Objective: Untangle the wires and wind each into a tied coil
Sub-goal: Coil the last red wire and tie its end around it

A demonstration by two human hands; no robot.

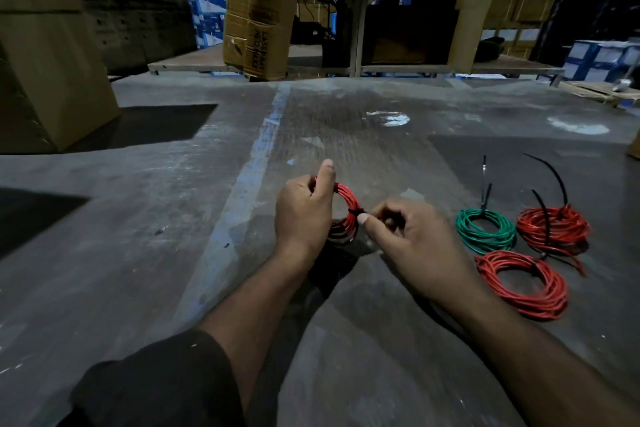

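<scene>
Dark print runs sideways down leaning cardboard box (pixel 258 10); letters blurred, unreadable. Print on other boxes too small to read.

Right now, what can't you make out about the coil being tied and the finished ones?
- Head view: the left hand covers the held red coil's left side.
- The right hand's curled fingers hide the black tie's tail.
- Too dim to tell how the green coil's tie locks.

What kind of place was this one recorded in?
Probably a warehouse or stockroom: stacked cardboard boxes, blue-and-white cartons on racking, and a bare concrete floor with a painted line.
</scene>
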